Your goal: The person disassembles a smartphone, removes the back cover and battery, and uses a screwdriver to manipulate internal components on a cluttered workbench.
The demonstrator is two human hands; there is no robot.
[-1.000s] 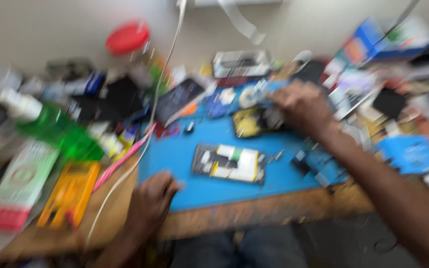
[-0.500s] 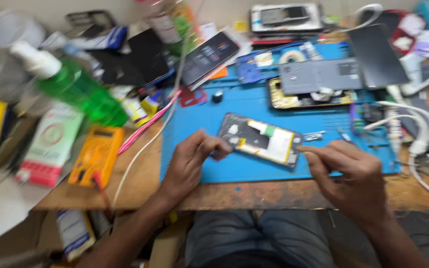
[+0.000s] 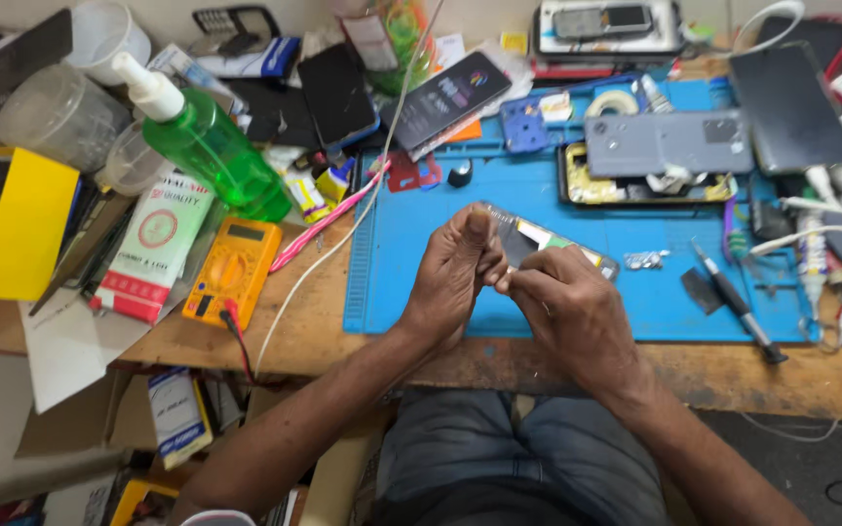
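Holding an opened phone [image 3: 548, 239] between them, both hands meet over the blue mat [image 3: 411, 253] on the bench [image 3: 324, 321]. The left hand [image 3: 455, 273] grips the phone's near-left end, thumb pressed on its upper edge. The right hand [image 3: 572, 307] curls over the phone's near side, fingertips pinched together against the left thumb; whether something small sits in that pinch cannot be told. The phone is tilted, its far-right end just above the mat, with a yellow-green patch showing inside.

Just right of the phone lies a small heap of screws [image 3: 645, 259], and beyond them a dark screwdriver [image 3: 738, 302] lies slantwise on the mat. Behind the phone, at the mat's far edge, rests a grey back cover [image 3: 669, 143] on a yellow-rimmed frame. Left of the mat sits an orange multimeter [image 3: 234, 270], and farther left-back of it a green bottle [image 3: 211, 146] leans with its white pump cap. A white cable [image 3: 343, 229] crosses the mat's left border.
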